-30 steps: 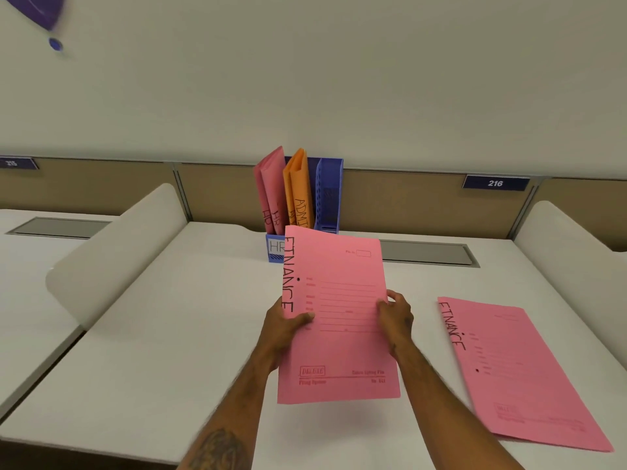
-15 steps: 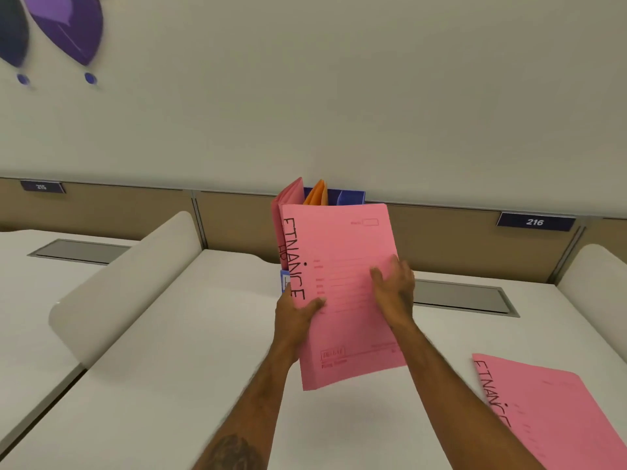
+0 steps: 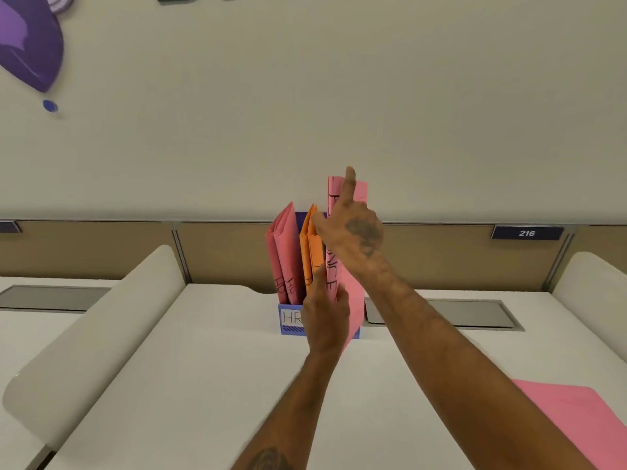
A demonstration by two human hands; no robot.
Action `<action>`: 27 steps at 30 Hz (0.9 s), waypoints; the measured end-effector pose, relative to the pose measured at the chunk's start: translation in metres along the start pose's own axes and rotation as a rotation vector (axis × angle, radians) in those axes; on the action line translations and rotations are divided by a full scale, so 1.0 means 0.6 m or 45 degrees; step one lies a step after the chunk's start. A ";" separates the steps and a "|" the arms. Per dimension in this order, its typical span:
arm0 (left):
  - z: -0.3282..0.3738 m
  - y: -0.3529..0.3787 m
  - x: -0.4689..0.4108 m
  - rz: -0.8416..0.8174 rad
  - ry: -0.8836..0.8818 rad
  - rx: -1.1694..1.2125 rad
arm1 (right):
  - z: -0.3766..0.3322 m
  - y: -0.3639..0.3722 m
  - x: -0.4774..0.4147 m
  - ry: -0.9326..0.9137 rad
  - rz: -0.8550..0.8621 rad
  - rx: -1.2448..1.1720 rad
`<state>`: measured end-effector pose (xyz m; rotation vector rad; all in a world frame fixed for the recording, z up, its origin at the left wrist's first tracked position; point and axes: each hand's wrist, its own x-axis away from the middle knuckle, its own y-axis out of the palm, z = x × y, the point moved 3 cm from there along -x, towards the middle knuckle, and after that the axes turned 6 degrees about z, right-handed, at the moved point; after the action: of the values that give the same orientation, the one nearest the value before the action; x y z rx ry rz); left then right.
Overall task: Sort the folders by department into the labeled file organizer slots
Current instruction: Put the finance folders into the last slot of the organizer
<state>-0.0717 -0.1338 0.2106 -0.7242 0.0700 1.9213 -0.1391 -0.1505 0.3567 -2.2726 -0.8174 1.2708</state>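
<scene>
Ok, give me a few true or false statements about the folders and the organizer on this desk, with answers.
1. Orange folders stand in the blue organizer. True.
2. The organizer's visible label reads FINANCE. False: the label reads HR.
3. A second pink folder lies flat on the desk, lower right. True.
4. The wall sign reads 300. False: the sign reads 216.
5. Both hands rest on the desk. False: the left hand and right hand are on an upright pink folder at the organizer's right end.
</scene>
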 end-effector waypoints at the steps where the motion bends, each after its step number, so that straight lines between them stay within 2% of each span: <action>1: -0.005 0.001 -0.006 -0.004 0.036 0.012 | -0.013 0.000 -0.012 0.007 0.055 0.036; 5: -0.023 0.004 -0.029 -0.082 0.179 0.044 | -0.023 0.016 -0.033 -0.032 0.103 0.110; 8: -0.035 0.001 -0.047 -0.218 0.303 0.177 | -0.015 0.026 -0.047 0.003 0.149 0.092; 11: -0.051 -0.007 -0.090 -0.167 0.312 0.290 | -0.007 0.041 -0.064 0.017 0.141 0.049; 13: -0.054 0.001 -0.138 -0.125 0.314 0.196 | -0.002 0.053 -0.076 0.019 0.149 0.033; 14: -0.053 0.011 -0.163 -0.169 0.347 0.111 | 0.000 0.059 -0.084 0.006 0.162 0.027; 18: -0.059 0.073 -0.251 -0.590 0.681 -0.438 | 0.005 0.089 -0.113 -0.025 0.199 0.024; 20: -0.071 0.102 -0.279 -0.721 0.777 -0.627 | 0.010 0.104 -0.126 -0.060 0.187 0.012; 24: -0.110 0.138 -0.306 -0.827 0.664 -0.753 | 0.023 0.129 -0.147 -0.172 0.221 -0.020; 27: -0.140 0.149 -0.309 -0.815 0.609 -0.699 | 0.035 0.149 -0.156 -0.243 0.267 -0.078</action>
<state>-0.0571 -0.3555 0.2134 -1.3725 -0.3664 1.1222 -0.1701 -0.2777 0.3508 -2.3621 -0.7039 1.5971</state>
